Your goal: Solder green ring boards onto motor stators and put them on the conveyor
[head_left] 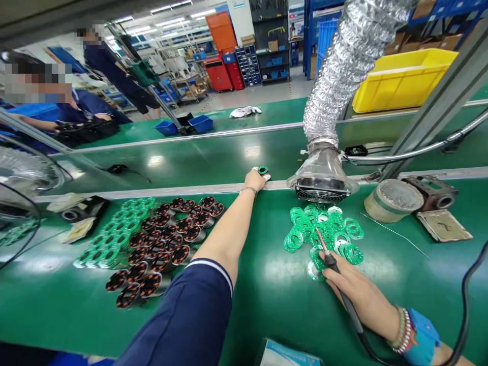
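My left hand (254,181) is stretched far forward to the strip at the table's back edge. Its fingers are closed around a small round part with a green ring on top (263,171), probably a motor stator with its circuit board. My right hand (360,287) grips a soldering iron (345,300), its tip pointing up and away from me. Beneath the tip lies a loose heap of green ring-shaped circuit boards (310,223). One green ring board (315,256) lies against my right fingertips; whether they also hold it, I cannot tell.
Left of my arm stand several copper-wound stators (160,262), beside rows of green ring boards (114,229). A fume extractor hood (322,185) hangs over the heap. At right are a round tub (394,200), a soldering iron stand (434,193) and a bent wire (396,235). Two people are at far left.
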The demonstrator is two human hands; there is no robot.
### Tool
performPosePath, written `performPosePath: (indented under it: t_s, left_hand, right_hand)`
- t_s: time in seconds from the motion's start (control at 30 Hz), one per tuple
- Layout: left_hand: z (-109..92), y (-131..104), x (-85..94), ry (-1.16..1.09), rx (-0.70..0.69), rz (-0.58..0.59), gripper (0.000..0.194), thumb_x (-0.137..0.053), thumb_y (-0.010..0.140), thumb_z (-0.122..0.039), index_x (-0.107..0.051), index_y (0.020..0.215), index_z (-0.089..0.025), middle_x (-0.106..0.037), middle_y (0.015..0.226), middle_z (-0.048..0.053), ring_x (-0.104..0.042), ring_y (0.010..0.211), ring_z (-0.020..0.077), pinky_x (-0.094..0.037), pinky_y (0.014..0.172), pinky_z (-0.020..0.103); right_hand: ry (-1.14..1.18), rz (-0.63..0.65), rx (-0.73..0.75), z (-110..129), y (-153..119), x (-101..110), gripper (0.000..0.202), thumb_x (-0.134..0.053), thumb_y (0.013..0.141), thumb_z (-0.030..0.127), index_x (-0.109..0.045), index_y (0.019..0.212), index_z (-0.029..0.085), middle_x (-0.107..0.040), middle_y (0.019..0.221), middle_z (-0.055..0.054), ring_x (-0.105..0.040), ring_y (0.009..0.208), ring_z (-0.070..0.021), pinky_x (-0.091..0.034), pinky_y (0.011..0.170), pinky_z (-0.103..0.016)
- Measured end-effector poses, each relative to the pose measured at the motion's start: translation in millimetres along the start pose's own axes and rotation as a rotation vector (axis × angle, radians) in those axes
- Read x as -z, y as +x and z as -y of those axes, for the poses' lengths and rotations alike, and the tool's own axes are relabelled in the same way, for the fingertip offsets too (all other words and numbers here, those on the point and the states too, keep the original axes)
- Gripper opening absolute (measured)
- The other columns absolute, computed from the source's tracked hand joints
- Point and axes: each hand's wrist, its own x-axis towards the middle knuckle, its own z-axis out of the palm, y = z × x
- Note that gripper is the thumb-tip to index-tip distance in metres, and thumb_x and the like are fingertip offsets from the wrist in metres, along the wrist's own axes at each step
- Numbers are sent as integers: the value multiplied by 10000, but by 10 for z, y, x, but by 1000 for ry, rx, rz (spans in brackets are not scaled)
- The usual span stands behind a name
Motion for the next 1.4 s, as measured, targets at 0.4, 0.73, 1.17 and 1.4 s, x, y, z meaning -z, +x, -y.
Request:
performPosePath:
  t_s: [0.4, 0.73, 1.17, 1.4]
  left_hand:
    - [838, -1418, 584, 364, -268, -227, 459, -573, 786, -353, -506, 1175, -119, -486, 1276, 184, -363, 1229, 352, -244, 1017, 507]
    - [855, -1773, 620, 271, -413, -43, 137, -575, 794, -245, -636, 862, -143, -597, 1164, 137, -448, 1194, 309, -310, 1007, 479]
    - [794, -3211, 391, -313, -371, 212, 803, -746, 620, -425, -363, 1280, -177, -472, 1306, 165, -478, 1191, 303, -402, 988, 474]
    - [590, -3204, 289, -424, -443, 289, 479, -716, 677, -293, -509, 1093, -180, -551, 1210, 140, -452, 1218, 291, -381, 995, 461]
  right_hand:
    - [-51, 70, -16, -141, 67, -126, 316, -390, 890, 130, -521, 1163, 220, -493, 1313, -105, -410, 1270, -236, -461, 964, -400]
    - [-180, -9, 52, -69, 57, -114, 241, -407, 896, 144, -517, 1106, 183, -562, 1108, -136, -443, 1175, -268, -473, 906, -438]
    - [-6, -11, 156, 471, -128, -69, 231, -461, 860, 135, -498, 1081, 195, -567, 1114, -124, -545, 1060, -232, -502, 860, -387]
    - [118, -84, 69, 784, -115, -179, 244, -494, 850, 138, -497, 1083, 206, -613, 1041, -109, -585, 991, -213, -511, 835, -368]
